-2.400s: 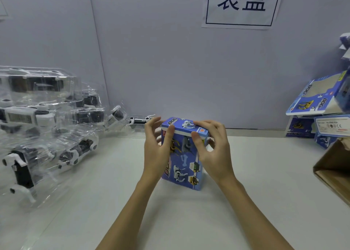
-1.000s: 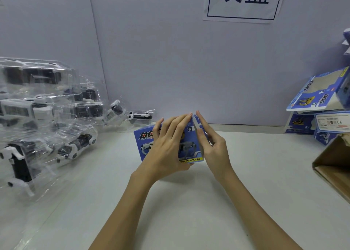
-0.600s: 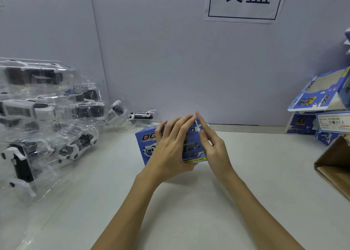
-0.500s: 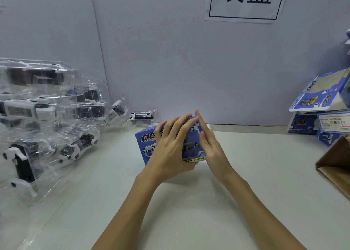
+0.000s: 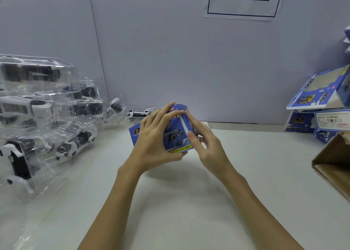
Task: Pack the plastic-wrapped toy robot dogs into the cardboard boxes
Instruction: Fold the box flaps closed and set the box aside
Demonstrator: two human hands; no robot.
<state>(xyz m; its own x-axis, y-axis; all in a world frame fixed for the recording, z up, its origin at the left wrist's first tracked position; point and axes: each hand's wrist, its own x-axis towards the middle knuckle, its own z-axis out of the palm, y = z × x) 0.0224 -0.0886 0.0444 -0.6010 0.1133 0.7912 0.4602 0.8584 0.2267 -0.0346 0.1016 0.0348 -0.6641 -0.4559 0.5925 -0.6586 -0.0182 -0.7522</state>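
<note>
I hold a blue box (image 5: 175, 134) just above the table (image 5: 189, 202), in front of me near the wall. My left hand (image 5: 153, 145) grips its front face, fingers spread over the print and thumb under the bottom edge. My right hand (image 5: 206, 145) holds the right end, fingers lying along it and thumb pressed on the front corner. Wrapped toy dogs (image 5: 43, 117) are piled at the left. More blue boxes (image 5: 318, 109) are stacked at the right, beside a brown carton (image 5: 335, 164).
</note>
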